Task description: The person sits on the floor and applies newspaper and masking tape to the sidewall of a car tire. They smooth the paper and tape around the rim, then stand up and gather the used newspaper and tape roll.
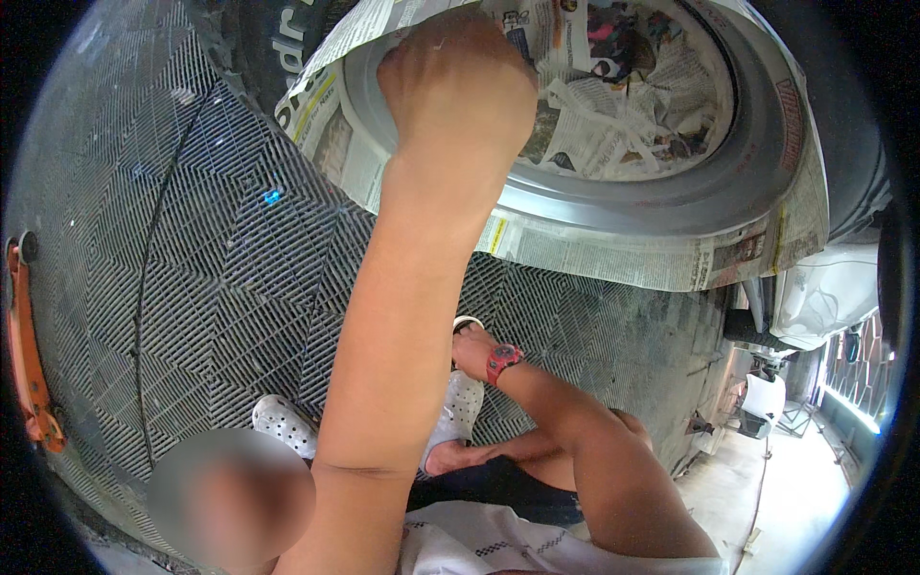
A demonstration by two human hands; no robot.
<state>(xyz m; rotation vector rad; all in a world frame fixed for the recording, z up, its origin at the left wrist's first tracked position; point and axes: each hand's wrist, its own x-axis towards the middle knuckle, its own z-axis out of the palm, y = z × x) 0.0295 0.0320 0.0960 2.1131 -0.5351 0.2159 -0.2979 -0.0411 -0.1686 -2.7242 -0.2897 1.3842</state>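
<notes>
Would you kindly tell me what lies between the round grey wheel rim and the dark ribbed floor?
In the head view, printed newspaper lies between the wheel rim and the floor.

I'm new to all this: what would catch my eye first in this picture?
Probably the person's left hand, top centre, at the end of a long bare forearm, in front of a shiny grey wheel rim. Newspaper sheets lie around and inside that rim, upper right. Below, near the middle, a red wristwatch stands out by the right hand.
</notes>
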